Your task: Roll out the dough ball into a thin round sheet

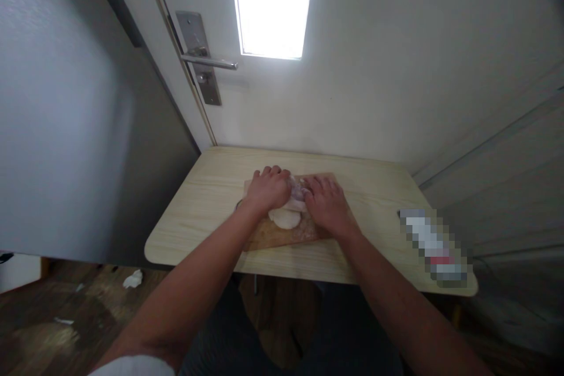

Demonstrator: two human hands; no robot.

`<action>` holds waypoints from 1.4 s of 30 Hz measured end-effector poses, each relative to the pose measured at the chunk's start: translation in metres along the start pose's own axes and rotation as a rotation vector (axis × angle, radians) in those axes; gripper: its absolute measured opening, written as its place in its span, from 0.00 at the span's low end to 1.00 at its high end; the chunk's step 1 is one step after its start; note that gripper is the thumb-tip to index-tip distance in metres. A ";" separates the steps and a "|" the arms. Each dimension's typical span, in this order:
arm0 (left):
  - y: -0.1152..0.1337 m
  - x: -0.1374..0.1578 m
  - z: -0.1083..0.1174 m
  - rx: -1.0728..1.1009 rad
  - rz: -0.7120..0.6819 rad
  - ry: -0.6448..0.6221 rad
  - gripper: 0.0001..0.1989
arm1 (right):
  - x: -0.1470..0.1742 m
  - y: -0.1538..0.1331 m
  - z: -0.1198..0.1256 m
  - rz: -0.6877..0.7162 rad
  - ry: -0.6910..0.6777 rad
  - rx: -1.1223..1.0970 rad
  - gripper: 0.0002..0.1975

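Note:
A wooden cutting board [267, 239] lies on the table in front of me. On it rests a pale, rounded, flattened piece of dough [285, 220]. Just beyond the dough, between my hands, is a whitish-purple, partly see-through thing [298, 190]; its kind is hard to make out. My left hand [269, 187] is closed over its left end, fingers curled. My right hand [326, 202] has its fingers bent over the right end. Both hands cover much of the thing, so its full shape is hidden.
The light wood table [189, 211] stands against a white door with a metal handle [211, 62] and a bright window [273, 6]. A pixelated object [434, 245] lies at the table's right. Crumpled white paper [133, 279] is on the floor at left.

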State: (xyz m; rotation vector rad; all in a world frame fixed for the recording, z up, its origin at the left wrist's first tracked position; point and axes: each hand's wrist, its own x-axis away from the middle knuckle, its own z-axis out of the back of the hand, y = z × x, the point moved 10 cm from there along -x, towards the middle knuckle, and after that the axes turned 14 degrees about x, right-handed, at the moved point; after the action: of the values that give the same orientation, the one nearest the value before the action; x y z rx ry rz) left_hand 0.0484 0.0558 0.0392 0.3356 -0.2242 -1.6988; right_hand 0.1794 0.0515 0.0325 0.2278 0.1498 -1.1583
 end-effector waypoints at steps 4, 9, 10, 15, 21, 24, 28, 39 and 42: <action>-0.003 -0.006 -0.001 0.013 0.011 0.001 0.20 | -0.004 0.000 -0.001 0.015 0.005 0.015 0.21; -0.007 -0.012 -0.002 0.033 0.032 -0.006 0.20 | -0.008 0.004 -0.008 0.005 0.013 0.037 0.21; -0.006 -0.013 -0.001 0.035 0.029 0.000 0.20 | -0.008 0.005 -0.008 0.010 0.018 0.043 0.21; -0.009 -0.016 -0.001 0.035 0.041 0.009 0.18 | -0.012 0.007 -0.015 0.009 -0.005 0.046 0.22; -0.013 -0.022 -0.004 0.065 0.052 0.016 0.18 | -0.019 0.012 -0.023 -0.022 -0.026 0.044 0.23; -0.014 -0.023 -0.003 0.067 0.062 0.022 0.19 | -0.022 0.013 -0.026 -0.033 -0.027 0.047 0.24; -0.015 -0.024 0.000 0.050 0.066 0.048 0.19 | -0.025 0.015 -0.029 -0.042 -0.045 0.043 0.24; -0.016 -0.027 0.003 0.038 0.064 0.075 0.18 | -0.026 0.016 -0.028 -0.057 -0.039 0.039 0.25; -0.014 -0.025 0.004 0.036 0.052 0.087 0.18 | -0.026 0.016 -0.028 -0.052 -0.023 0.029 0.25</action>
State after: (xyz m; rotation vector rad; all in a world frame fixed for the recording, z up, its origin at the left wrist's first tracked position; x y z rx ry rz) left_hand 0.0370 0.0829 0.0409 0.4258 -0.1982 -1.6262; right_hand 0.1844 0.0878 0.0131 0.2373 0.1197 -1.2150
